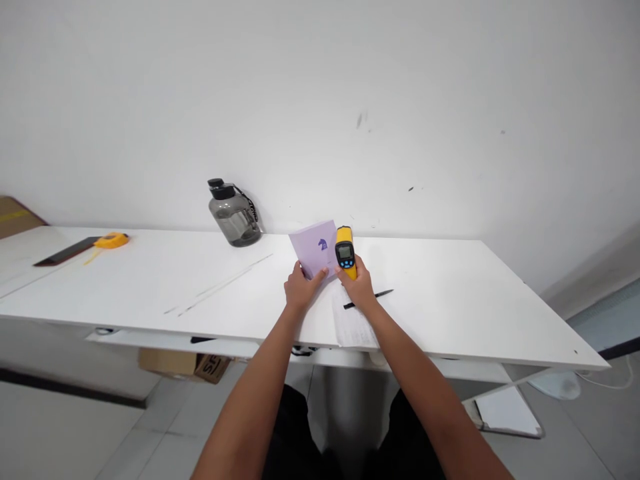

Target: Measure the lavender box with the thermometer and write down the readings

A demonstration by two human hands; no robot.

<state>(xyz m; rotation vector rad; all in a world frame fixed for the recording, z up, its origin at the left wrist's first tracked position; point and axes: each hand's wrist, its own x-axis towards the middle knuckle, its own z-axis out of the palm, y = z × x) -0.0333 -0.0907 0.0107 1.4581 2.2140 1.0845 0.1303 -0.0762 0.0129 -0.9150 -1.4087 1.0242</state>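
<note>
My left hand (300,287) grips the lower edge of a light purple booklet (311,248) with a dark horse-head print on its front, thumb on top. Wrapped in my right hand (360,283) is a yellow and black infrared thermometer (345,252), its small grey screen and blue buttons facing me. The thermometer stands right beside the booklet's right edge and covers a bit of it. Under my right hand a sheet of paper with faint writing (353,328) lies on the white table (430,300). A black pen (385,293) rests across it, partly hidden by my right wrist.
A large grey water bottle (235,217) stands against the wall, left of the booklet. Farther left lie a yellow tape measure (111,241) and a dark flat blade-like tool (67,251). A cardboard box (167,361) sits below the table.
</note>
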